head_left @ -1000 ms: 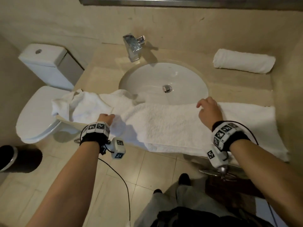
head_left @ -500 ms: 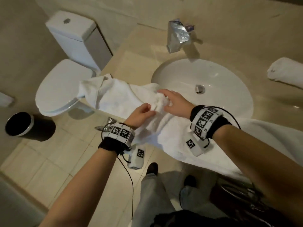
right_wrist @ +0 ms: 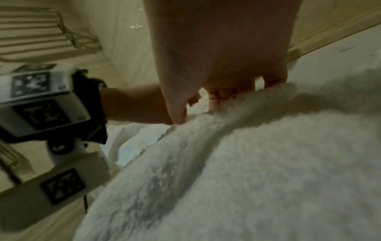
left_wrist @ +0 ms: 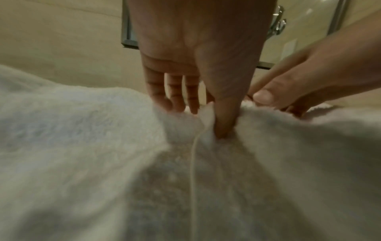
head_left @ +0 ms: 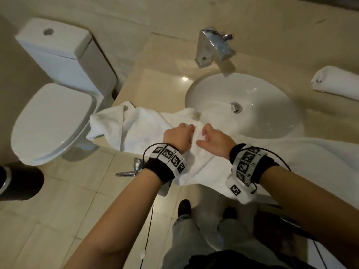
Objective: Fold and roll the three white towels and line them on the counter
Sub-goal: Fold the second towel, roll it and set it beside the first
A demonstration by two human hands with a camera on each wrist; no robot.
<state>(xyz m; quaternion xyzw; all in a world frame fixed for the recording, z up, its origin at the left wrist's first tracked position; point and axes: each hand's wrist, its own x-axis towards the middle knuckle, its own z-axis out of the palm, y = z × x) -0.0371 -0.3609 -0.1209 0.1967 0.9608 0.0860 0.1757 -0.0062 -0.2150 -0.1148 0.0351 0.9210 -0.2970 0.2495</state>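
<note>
A long folded white towel (head_left: pixel 314 152) lies along the counter's front edge, across the sink's near rim. My left hand (head_left: pixel 186 129) and right hand (head_left: pixel 206 133) sit side by side at its left end and both pinch the bunched end. In the left wrist view my left hand (left_wrist: pixel 206 120) digs its thumb (left_wrist: pixel 223 125) into the towel (left_wrist: pixel 82 146). In the right wrist view my right hand (right_wrist: pixel 206 107) curls over the towel's edge (right_wrist: pixel 268 163). A second white towel (head_left: pixel 124 127) lies crumpled to the left. A rolled towel (head_left: pixel 338 82) rests at the back right.
The beige counter (head_left: pixel 161 88) holds a white round sink (head_left: pixel 252 90) with a chrome faucet (head_left: pixel 213 47) behind it. A toilet (head_left: pixel 52 121) stands to the left, and a black bin (head_left: pixel 19 181) is on the tiled floor. A metal fitting (head_left: pixel 134 169) sticks out under the counter edge.
My hands, wide apart on the towel a second ago, have come together at its left end. The right hand crossed leftward, and both now hold the bunched end.
</note>
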